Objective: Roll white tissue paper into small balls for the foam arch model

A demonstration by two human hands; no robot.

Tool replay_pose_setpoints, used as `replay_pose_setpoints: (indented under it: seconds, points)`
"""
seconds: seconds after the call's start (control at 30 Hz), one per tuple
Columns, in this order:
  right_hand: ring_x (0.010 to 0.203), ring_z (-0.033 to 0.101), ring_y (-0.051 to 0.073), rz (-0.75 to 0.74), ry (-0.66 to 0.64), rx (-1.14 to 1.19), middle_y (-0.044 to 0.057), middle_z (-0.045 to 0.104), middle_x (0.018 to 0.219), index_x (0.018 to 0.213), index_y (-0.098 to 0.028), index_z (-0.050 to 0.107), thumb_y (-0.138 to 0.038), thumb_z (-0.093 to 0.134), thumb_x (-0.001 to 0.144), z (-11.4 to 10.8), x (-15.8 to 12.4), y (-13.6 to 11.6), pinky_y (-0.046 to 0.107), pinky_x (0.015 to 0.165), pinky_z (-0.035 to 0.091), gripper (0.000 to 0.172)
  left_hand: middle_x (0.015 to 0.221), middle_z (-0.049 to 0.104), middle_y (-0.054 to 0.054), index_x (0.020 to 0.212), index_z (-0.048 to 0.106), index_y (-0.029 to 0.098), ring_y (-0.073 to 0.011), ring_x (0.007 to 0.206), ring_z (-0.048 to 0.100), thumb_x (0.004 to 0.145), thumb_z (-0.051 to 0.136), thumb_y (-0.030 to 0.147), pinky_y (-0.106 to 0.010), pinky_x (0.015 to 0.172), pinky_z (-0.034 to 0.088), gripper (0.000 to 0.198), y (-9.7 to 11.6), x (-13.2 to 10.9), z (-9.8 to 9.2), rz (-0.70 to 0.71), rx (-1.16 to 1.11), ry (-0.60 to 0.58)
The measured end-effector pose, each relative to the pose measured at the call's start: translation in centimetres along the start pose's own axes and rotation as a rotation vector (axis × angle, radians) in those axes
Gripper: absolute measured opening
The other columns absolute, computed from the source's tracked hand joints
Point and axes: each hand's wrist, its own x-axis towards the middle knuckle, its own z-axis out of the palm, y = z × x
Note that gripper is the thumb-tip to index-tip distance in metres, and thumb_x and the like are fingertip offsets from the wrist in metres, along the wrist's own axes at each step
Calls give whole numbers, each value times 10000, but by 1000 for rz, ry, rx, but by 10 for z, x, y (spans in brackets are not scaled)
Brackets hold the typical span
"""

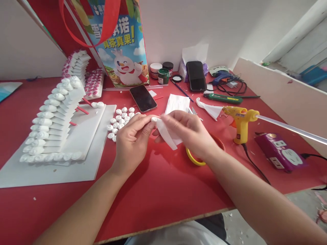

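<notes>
Between thumb and fingertips, my left hand (pixel 133 141) pinches a small rolled white rosette (pixel 154 119). A loose white strip (pixel 167 135), paper or thin cloth, trails from it. My right hand (pixel 190 131) has its fingers closed on that strip beside the rosette. Left of my hands lie several finished white rosettes (pixel 121 119) in a cluster. Behind my hands is a stack of white strips (pixel 177 103). A twisted white piece (pixel 209 107) lies farther right. Part of a yellow-rimmed roll or ring (pixel 195 159) shows beneath my right forearm.
On the left, a stepped white model (pixel 60 114) edged with rosettes stands on a white board (pixel 84 170). At right are a yellow glue gun (pixel 241 120) and a purple power box (pixel 281 153). Phones, paint jars (pixel 162 75), a green cutter (pixel 224 98) and a bag (pixel 122 51) line the back.
</notes>
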Motion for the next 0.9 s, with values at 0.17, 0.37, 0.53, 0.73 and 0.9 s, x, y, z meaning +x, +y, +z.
replay_pose_setpoints:
  seconds: [0.17, 0.37, 0.53, 0.73, 0.9]
  points:
    - [778, 765, 257, 448, -332, 513, 116, 760, 824, 978, -157, 654, -513, 476, 1037, -16, 12, -4, 422, 763, 622, 403, 919, 723, -18, 1029, 795, 240, -179, 912, 664, 983, 648, 239, -289, 798, 544, 154, -5, 2, -4, -22, -48, -35]
    - [710, 662, 153, 348, -389, 555, 67, 711, 871, 994, -145, 681, -362, 560, 1034, -13, 10, 0, 384, 781, 625, 252, 877, 702, -28, 1017, 804, 233, -174, 870, 667, 992, 624, 220, -284, 773, 545, 182, -2, 2, -4, 7, -66, -65]
    - [634, 464, 81, 272, -318, 419, 2, 578, 834, 901, -142, 675, -416, 716, 943, -9, 7, 0, 248, 647, 522, 280, 839, 675, -17, 1012, 804, 237, -154, 822, 629, 1003, 611, 223, -265, 736, 523, 193, 0, 1, -2, 17, -44, -57]
    - [636, 458, 94, -18, -212, -97, -37, 487, 695, 734, -174, 560, -589, 647, 943, -6, 6, -2, 250, 638, 420, 472, 820, 650, -18, 985, 799, 219, -153, 795, 599, 996, 617, 232, -267, 710, 505, 182, 1, 0, 0, -53, -51, -53]
    - [566, 469, 101, -97, 13, -370, -35, 511, 595, 695, -180, 588, -526, 626, 971, 1, 2, 1, 253, 570, 366, 445, 804, 643, -12, 953, 786, 204, -145, 757, 591, 986, 626, 240, -256, 701, 521, 167, 5, -1, 1, -118, -50, -23]
